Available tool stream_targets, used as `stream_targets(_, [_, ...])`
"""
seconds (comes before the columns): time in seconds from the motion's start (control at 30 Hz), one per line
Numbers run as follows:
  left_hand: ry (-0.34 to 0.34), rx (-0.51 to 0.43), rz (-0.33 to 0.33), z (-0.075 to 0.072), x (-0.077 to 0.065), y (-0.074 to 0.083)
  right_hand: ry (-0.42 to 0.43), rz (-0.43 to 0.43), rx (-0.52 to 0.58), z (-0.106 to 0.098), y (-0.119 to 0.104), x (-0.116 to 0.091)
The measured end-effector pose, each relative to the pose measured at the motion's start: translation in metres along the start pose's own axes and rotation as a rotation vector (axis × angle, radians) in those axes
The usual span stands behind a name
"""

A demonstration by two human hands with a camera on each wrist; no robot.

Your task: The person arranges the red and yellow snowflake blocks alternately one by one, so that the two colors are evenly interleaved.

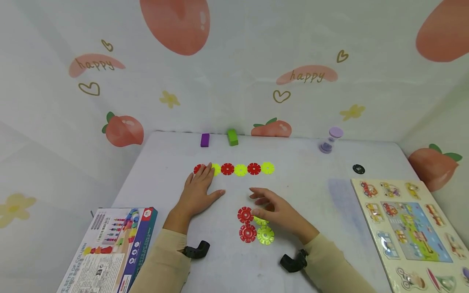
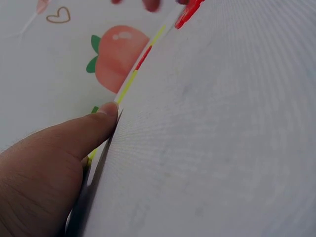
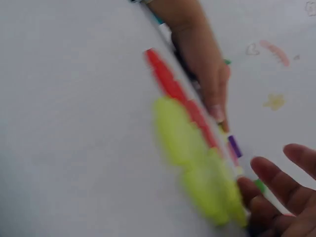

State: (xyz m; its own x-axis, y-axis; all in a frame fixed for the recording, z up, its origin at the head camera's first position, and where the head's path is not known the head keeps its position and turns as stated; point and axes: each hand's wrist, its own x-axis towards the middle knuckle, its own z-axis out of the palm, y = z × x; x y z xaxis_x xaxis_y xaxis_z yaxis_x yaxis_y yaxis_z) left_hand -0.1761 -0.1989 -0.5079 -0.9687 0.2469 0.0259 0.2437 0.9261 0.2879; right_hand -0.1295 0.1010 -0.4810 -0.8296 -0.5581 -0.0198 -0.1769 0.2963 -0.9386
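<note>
Several notched plastic discs, red (image 1: pixel 227 169) and yellow (image 1: pixel 240 170) by turns, form a row across the table. My left hand (image 1: pixel 198 193) lies over the row's left end, fingers extended, partly covering a red disc (image 1: pixel 198 168) and a yellow one. Nearer me is a group of red discs (image 1: pixel 247 233) and yellow discs (image 1: pixel 265 235). Over its top right yellow disc (image 1: pixel 261 221), partly hiding it, is my right hand (image 1: pixel 280 209), fingers loosely bent. In the right wrist view the yellow discs (image 3: pixel 175 128) look blurred beside my spread fingers (image 3: pixel 276 180).
A purple block (image 1: pixel 205 140) and a green block (image 1: pixel 232 137) stand at the back edge. Further right are a purple hourglass (image 1: pixel 331 140) and a small black disc (image 1: pixel 358 169). A printed box (image 1: pixel 106 248) lies at left, a picture puzzle board (image 1: pixel 414 232) at right.
</note>
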Motion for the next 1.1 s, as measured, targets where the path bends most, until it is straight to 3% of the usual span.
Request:
stream_targets(0.1, [-0.008,0.005,-0.004,0.000,0.000,0.000,-0.013,0.000,-0.099,0.010,0.007,-0.002])
stream_targets(0.27, [-0.025,0.024,-0.006,0.001,0.000,0.000,0.006,-0.031,-0.370,0.025,0.009,-0.002])
stream_targets(0.37, [-0.021,0.019,0.000,0.001,0.000,0.000,0.039,-0.019,-0.446,0.030,0.007,-0.001])
stream_targets(0.63, [-0.013,0.013,-0.001,0.000,0.000,0.000,0.067,0.033,-0.342,0.032,-0.001,-0.001])
stream_targets(0.8, [-0.011,0.009,-0.003,0.000,-0.001,0.000,0.111,0.052,-0.211,0.026,-0.004,0.001])
stream_targets(1.1, [-0.002,0.001,0.001,0.002,0.000,0.000,0.353,0.113,-0.056,-0.032,-0.003,0.017])
